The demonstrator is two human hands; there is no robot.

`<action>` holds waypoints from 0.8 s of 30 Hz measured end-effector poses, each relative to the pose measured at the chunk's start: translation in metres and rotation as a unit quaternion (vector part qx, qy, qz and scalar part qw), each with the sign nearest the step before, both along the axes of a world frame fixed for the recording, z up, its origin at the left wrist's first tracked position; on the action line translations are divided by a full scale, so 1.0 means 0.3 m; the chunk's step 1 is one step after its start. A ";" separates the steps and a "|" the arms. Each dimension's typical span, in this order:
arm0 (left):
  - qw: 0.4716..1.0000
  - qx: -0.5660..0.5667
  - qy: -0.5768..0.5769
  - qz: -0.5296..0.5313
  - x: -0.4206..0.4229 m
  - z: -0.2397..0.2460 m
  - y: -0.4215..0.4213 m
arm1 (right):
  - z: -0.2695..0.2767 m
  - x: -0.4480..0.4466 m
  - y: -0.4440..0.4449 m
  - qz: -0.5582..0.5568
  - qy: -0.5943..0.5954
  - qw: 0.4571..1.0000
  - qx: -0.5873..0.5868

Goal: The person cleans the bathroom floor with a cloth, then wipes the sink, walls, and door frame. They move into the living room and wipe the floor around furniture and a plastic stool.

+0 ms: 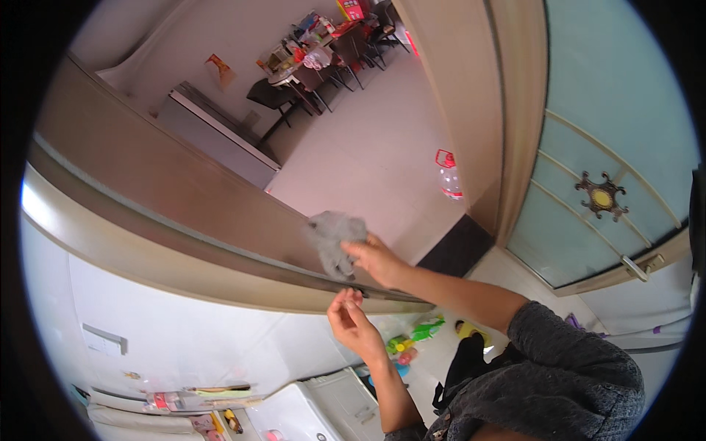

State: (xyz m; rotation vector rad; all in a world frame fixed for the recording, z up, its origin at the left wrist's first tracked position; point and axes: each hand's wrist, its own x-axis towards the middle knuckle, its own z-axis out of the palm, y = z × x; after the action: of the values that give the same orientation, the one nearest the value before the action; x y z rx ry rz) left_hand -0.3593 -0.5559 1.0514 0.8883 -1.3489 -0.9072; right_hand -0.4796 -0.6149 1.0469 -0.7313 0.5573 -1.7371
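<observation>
My right hand (380, 263) grips a grey cloth (337, 237), partly bunched and slightly blurred, against the brown door frame (209, 215). Just below it, my left hand (356, 331) is raised with loosely curled fingers and nothing visible in them. Its fingertips are close to a small dark fitting (361, 293) on the frame's edge; I cannot tell whether they touch it. A pale trim strip (182, 270) runs along the frame beside a white wall.
Through the doorway, a cluttered table (287, 77) stands among dark chairs, and a large clear bottle (450, 179) sits on the floor. To the right is a frosted-glass door (584, 160) with a lever handle (635, 268). A white washbasin (287, 413) lies below my left hand.
</observation>
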 end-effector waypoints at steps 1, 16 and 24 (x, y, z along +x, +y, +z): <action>0.999 -0.035 -0.019 0.009 0.006 0.027 -0.006 | 0.035 0.051 -0.010 -0.013 0.050 0.998 -0.039; 0.980 -0.037 -0.192 -0.042 -0.071 -0.027 -0.154 | -0.852 0.124 -0.426 0.043 0.107 0.971 0.211; 0.980 -0.035 -0.194 0.028 -0.180 -0.026 -0.266 | -0.136 0.110 -0.543 -0.083 0.235 0.968 0.025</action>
State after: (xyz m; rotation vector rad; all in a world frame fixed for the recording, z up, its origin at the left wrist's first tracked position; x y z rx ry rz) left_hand -0.4133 -0.6357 1.0437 1.0804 -1.6695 -0.6572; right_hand -0.4466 -0.7778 1.0062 -1.0967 1.0054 -1.6972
